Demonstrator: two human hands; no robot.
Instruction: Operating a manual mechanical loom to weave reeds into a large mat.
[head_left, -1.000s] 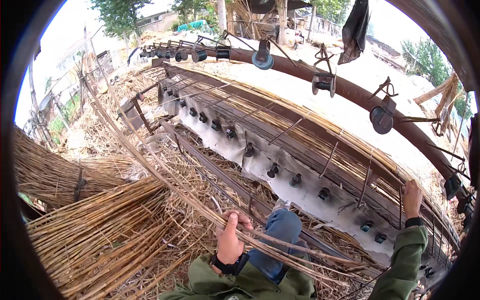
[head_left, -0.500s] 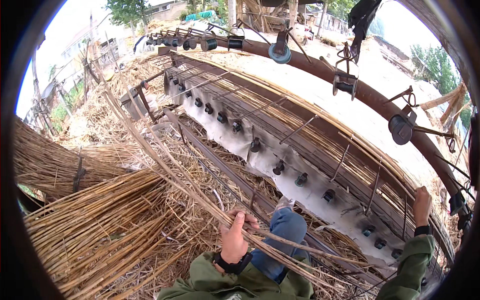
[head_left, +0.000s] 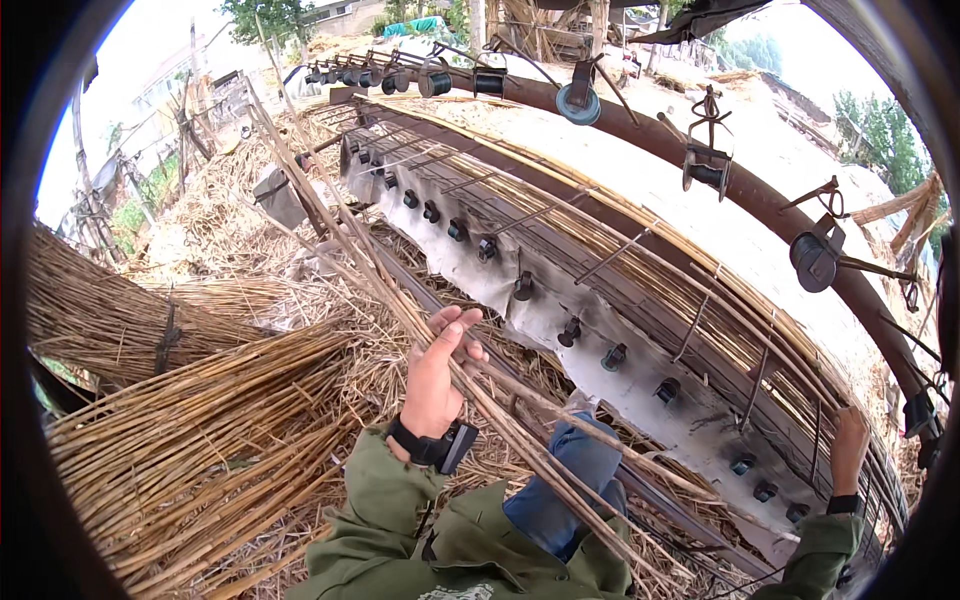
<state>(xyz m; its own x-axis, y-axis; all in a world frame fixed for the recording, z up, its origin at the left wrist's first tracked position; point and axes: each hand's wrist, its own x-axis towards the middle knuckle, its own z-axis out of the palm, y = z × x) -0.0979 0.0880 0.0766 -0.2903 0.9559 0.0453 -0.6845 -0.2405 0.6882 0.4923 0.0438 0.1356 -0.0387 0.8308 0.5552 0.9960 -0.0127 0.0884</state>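
Closest to the camera are the green jacket sleeves and a bent knee in blue jeans [head_left: 570, 480], sitting right up against the loom frame. The left hand [head_left: 437, 375] is raised just left of that knee with a dark watch [head_left: 440, 447] on the wrist. Fingers are curled loosely around a thin bunch of long reeds [head_left: 400, 300], so it's gripping them, not clamped hard.

That bunch is the thing to watch. Its long axis runs diagonally: the near ends trail down past the knee toward the lower right, and the far ends fan up and away to the upper left, past the hand. So the reeds pass through the left hand and lie roughly along the loom's near edge, not yet across it.

The right hand [head_left: 848, 450] is well off to the right, resting on the woven reed mat [head_left: 640, 250] at the frame's edge. Can't tell if it's pinching a strand or just braced there. The left hand is clearly the nearer one to the loose reeds.

Left of the knee are big tied reed bundles [head_left: 180, 420] on the ground. Beyond the mat, a curved rusty pipe [head_left: 760, 200] carries thread spools [head_left: 578, 103], with trees behind.
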